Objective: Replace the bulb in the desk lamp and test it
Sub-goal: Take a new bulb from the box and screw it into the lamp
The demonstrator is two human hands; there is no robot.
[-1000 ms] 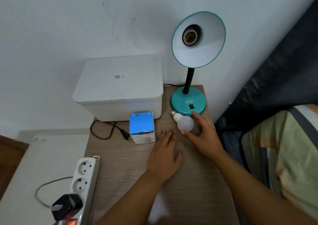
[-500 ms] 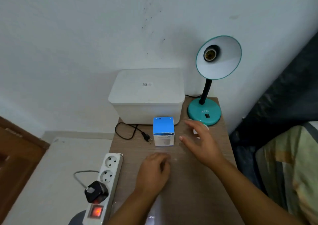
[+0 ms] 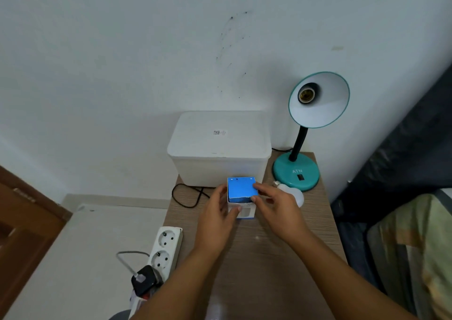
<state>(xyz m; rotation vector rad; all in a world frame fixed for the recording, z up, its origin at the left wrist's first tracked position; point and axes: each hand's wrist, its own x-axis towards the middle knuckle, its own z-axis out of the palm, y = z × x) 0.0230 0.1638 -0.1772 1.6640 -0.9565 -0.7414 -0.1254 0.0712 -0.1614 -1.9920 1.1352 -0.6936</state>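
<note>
A teal desk lamp [image 3: 296, 171] stands at the back right of the wooden table [image 3: 256, 251], its shade tilted toward me and its socket [image 3: 304, 95] without a bulb. A white bulb [image 3: 291, 192] lies on the table in front of the lamp base, partly hidden by my right hand. A small blue-topped bulb box [image 3: 242, 189] stands at the table's middle. My left hand [image 3: 217, 219] grips its left and front sides. My right hand [image 3: 276, 209] holds its right side, with fingertips on the top edge.
A white lidded plastic bin [image 3: 219, 146] sits behind the box against the wall. The lamp's black cord [image 3: 186, 196] loops at the table's left edge. A white power strip [image 3: 163, 248] with a black plug lies at the left. Bedding is at the right.
The head camera has pulled back and up. My right hand left the loose bulb, and both hands moved onto the blue box and took hold of it.
</note>
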